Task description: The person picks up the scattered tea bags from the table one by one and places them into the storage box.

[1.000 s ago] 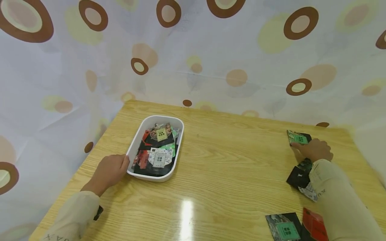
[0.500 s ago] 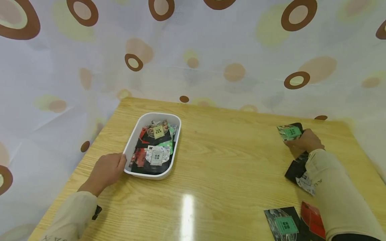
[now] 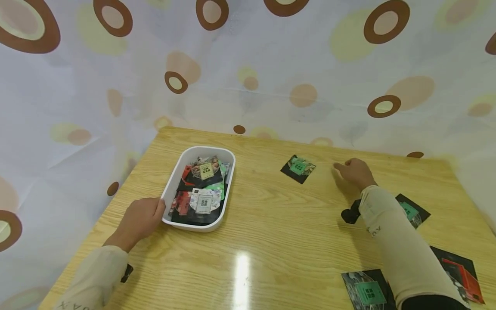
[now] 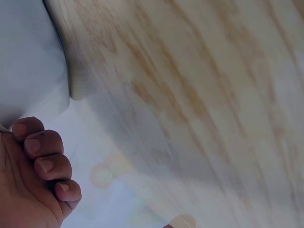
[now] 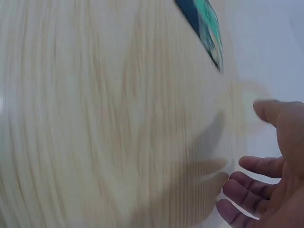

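Note:
At the left of the head view a white plastic tray (image 3: pixel 209 227) holds several black tea sachets with red, green, yellow and white labels. My left hand (image 3: pixel 141 219) grips its near left corner, thumb at the rim; in the left wrist view the fingers (image 4: pixel 50 166) curl beneath the tray wall (image 4: pixel 33 57). Farther right, my right hand (image 3: pixel 355 173) is over the table with thumb and fingers apart, holding nothing. To its left, clear of the fingers, is a green-labelled sachet (image 3: pixel 298 168), blurred in the right wrist view; I cannot tell whether it lies flat.
Beyond the right forearm lie another green-labelled sachet (image 3: pixel 412 211) and a red-labelled one (image 3: pixel 465 275). A further green-labelled sachet (image 3: pixel 366 289) is at the front, partly behind the sleeve. A patterned cloth (image 3: pixel 271 64) closes off the table's back and left sides.
My right hand picked up the green-labelled sachet, moved left and let it go; the sachet is now farther left and turned. The left hand has stayed on the tray.

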The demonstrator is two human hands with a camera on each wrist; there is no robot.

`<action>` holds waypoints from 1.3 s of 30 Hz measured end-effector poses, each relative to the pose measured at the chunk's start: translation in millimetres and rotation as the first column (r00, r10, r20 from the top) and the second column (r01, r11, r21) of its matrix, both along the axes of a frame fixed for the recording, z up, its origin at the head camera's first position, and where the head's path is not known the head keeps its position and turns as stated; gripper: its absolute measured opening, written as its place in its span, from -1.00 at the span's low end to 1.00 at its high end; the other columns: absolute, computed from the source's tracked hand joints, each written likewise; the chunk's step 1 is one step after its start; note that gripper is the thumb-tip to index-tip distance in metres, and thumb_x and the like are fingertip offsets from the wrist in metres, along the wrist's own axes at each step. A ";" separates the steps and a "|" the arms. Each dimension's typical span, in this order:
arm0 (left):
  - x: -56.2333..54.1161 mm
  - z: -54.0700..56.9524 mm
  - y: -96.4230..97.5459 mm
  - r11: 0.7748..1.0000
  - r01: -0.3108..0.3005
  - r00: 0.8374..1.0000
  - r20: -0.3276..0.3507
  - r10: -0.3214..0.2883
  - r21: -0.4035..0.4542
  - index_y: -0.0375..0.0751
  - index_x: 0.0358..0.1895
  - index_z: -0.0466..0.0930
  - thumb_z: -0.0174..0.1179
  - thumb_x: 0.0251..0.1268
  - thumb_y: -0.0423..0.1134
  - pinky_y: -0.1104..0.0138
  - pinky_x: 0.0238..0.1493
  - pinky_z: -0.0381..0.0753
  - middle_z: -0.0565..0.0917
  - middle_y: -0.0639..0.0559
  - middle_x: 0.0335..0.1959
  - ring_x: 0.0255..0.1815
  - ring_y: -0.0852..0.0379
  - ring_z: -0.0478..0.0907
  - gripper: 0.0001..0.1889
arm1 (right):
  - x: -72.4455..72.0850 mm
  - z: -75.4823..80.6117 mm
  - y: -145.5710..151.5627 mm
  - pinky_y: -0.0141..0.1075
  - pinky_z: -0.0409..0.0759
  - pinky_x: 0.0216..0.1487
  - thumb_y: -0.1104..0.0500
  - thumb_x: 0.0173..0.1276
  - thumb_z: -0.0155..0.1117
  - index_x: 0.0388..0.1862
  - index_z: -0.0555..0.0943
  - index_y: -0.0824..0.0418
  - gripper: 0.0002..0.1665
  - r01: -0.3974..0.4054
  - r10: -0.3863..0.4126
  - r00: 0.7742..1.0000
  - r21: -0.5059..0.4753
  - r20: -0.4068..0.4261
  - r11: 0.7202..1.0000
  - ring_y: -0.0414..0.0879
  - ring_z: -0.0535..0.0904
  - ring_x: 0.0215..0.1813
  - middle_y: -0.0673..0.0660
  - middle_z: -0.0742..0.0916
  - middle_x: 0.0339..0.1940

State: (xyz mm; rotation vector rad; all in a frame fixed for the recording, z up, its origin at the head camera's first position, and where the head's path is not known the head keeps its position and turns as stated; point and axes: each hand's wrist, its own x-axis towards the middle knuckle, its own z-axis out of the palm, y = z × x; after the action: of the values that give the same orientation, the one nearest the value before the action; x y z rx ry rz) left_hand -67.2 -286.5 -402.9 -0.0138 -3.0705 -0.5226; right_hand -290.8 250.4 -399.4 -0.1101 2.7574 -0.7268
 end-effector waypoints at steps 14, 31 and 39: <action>-1.7 -3.2 2.1 1.000 -0.006 1.000 0.001 0.006 0.009 -0.11 -0.64 0.35 -0.26 0.54 -0.20 0.28 -0.44 0.29 0.38 0.04 -0.68 -0.57 0.13 0.31 -0.55 | 7.4 6.5 -104.7 -0.22 0.43 -0.41 -0.03 0.38 0.31 -0.47 0.50 0.30 -0.57 -0.146 0.146 0.989 0.018 0.019 0.989 -0.08 0.40 -0.52 0.11 0.50 -0.58; -4.1 -4.9 5.1 1.000 0.003 1.000 -0.001 -0.003 0.006 -0.15 -0.62 0.40 -0.24 0.54 -0.21 0.28 -0.44 0.30 0.39 0.04 -0.69 -0.59 0.13 0.30 -0.54 | 76.4 45.1 -245.5 0.00 0.55 0.29 0.31 0.48 0.13 0.55 0.14 0.34 -0.27 -0.147 0.490 0.822 -0.725 0.288 0.673 0.06 0.71 0.13 0.43 0.53 0.35; -6.0 -6.0 13.2 0.999 0.037 0.999 -0.036 -0.038 -0.022 -0.10 -0.69 0.28 -0.23 0.53 -0.23 0.28 -0.45 0.29 0.28 0.07 -0.72 -0.60 0.14 0.26 -0.53 | 77.0 60.0 -145.1 0.00 0.52 0.33 0.20 0.53 0.10 0.60 0.03 0.31 -0.22 -0.236 0.389 0.916 -0.656 0.097 0.717 0.31 0.43 0.43 0.44 0.41 0.46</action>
State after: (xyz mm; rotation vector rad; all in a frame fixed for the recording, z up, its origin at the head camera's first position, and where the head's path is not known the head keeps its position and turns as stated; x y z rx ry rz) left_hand -73.2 -273.3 -408.9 -0.0803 -3.0455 -0.4850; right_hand -213.8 105.2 -339.4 -0.5838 2.0787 -1.4338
